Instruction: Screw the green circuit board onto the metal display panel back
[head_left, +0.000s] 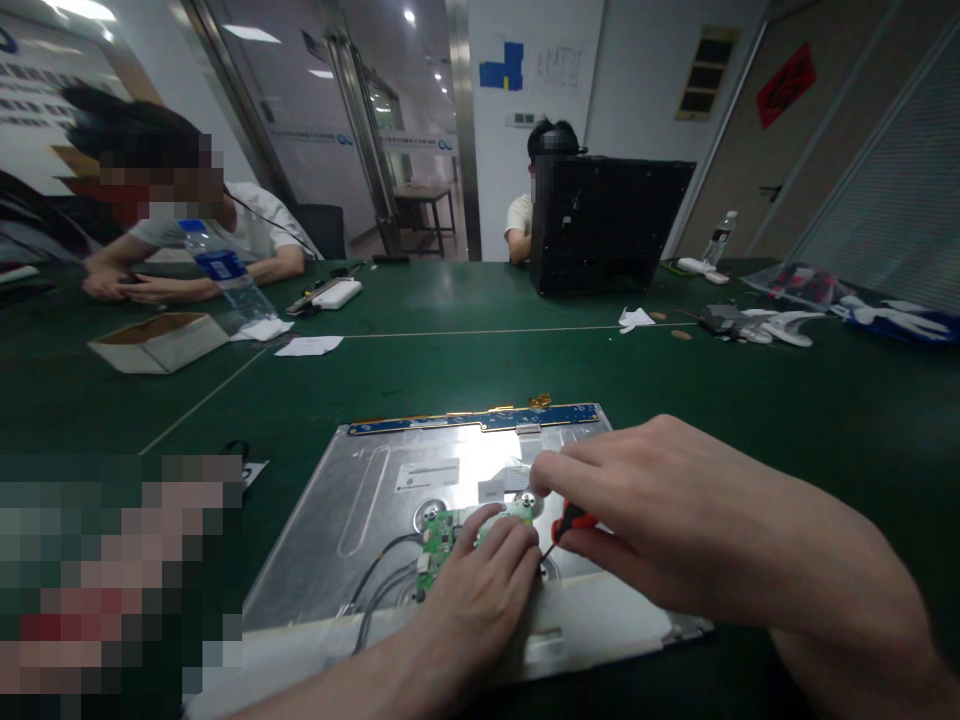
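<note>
A metal-backed panel (360, 480) lies on the table in front of me, with a blue circuit strip (480, 420) along its far edge. On its middle sits a green circuit board (433, 548), with dark cables running off its left side. My left hand (487, 580) rests over this board, fingers bent onto it; whether they pinch anything is hidden. My right hand (637, 500) is closed on a red and black screwdriver (574, 520), its thin shaft slanting down to the right side of the board, near my left fingertips.
Beyond the panel, the green table (420, 360) holds an open box (161, 342), a tilted bottle (229, 275), paper scraps and a large black monitor (607, 225). Gloves (780, 325) lie at the right. Two people sit across the table.
</note>
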